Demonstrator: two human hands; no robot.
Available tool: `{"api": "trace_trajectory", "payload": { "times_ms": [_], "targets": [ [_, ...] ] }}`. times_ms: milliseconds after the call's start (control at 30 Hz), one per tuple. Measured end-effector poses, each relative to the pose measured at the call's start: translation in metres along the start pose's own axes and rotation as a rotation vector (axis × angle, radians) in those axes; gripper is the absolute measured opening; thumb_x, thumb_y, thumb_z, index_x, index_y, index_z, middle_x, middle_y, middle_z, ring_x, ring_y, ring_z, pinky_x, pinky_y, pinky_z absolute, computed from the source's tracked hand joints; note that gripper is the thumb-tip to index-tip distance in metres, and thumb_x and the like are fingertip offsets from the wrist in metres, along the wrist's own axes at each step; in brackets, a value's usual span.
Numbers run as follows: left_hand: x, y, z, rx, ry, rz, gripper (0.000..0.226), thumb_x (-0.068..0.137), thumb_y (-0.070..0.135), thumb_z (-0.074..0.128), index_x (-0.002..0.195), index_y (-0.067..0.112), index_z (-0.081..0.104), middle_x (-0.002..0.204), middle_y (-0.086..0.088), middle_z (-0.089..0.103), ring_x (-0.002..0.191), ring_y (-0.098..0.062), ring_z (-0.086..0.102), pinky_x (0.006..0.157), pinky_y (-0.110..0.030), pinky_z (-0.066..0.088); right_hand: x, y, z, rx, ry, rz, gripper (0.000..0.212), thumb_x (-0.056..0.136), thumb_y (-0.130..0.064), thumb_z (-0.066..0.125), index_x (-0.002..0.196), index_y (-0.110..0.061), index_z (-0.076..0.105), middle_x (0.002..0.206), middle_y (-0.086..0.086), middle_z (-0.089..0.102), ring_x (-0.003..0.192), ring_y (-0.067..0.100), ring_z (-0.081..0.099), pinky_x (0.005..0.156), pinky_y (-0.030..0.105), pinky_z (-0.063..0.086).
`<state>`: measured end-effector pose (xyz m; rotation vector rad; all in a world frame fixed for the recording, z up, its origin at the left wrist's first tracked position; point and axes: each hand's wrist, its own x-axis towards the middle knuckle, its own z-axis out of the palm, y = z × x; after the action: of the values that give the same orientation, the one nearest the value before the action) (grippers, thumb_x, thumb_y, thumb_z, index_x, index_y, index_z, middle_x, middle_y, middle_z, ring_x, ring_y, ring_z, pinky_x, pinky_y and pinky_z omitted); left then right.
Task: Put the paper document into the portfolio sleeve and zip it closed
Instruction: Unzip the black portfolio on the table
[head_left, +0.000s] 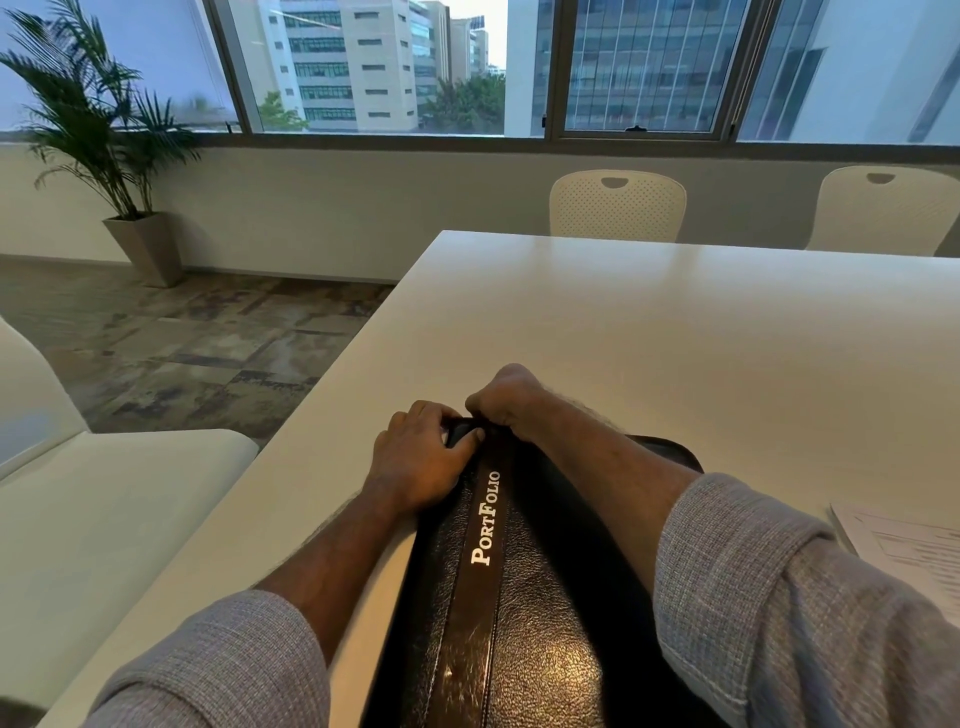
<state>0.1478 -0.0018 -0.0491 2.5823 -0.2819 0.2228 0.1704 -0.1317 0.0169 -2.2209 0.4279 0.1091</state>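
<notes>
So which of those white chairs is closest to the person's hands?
The white chair at the left, beside the table's near corner; the two perforated-back chairs stand along the table's far edge.

Black portfolio (519, 597) flat, document (914, 551) beside

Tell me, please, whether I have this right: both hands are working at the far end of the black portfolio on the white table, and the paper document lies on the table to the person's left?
Not quite. The head view shows the paper document on the white table to the person's right, beyond the right sleeve. The rest holds: the left hand and right hand are both at the far end of the black portfolio.
</notes>
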Motion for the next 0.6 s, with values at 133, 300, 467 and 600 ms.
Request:
{"api": "trace_trajectory", "payload": {
  "times_ms": [133,300,467,600],
  "targets": [
    [-0.001,0.001,0.0,0.006,-0.006,0.005,0.051,0.085,0.067,0.046,0.118,0.029,0.052,0.122,0.008,0.053,0.101,-0.008,0.04,0.083,-0.034,0.036,-0.001,-0.003,-0.003,-0.032,-0.031,-0.014,0.014,0.074,-0.012,0.072,0.068,-0.006,0.06,0.067,0.006,0.061,0.06,0.017,0.061,0.055,0.028,0.054],
    [-0.001,0.002,-0.001,0.036,-0.029,0.006,0.051,0.087,0.066,0.044,0.119,0.027,0.051,0.123,0.006,0.052,0.106,-0.013,0.043,0.086,-0.036,0.037,0.001,-0.01,-0.007,0.035,-0.184,0.066,0.016,0.084,-0.005,0.067,0.097,0.003,0.071,0.097,0.015,0.07,0.085,0.026,0.068,0.082,0.04,0.058],
    [-0.001,0.004,-0.002,0.032,-0.021,-0.005,0.056,0.084,0.069,0.046,0.121,0.027,0.051,0.122,0.006,0.053,0.107,-0.013,0.045,0.085,-0.034,0.036,0.001,-0.009,-0.005,0.013,-0.185,0.059,0.014,0.082,-0.006,0.069,0.094,0.001,0.07,0.088,0.013,0.068,0.081,0.025,0.068,0.08,0.038,0.058],
    [-0.002,0.002,-0.002,0.018,-0.012,-0.004,0.054,0.084,0.069,0.047,0.118,0.028,0.052,0.12,0.007,0.053,0.106,-0.012,0.045,0.084,-0.033,0.034,0.005,-0.001,-0.003,-0.041,-0.086,-0.001,0.018,0.077,-0.009,0.073,0.073,-0.007,0.055,0.077,0.009,0.063,0.079,0.022,0.068,0.078,0.039,0.059]
  ]
}}
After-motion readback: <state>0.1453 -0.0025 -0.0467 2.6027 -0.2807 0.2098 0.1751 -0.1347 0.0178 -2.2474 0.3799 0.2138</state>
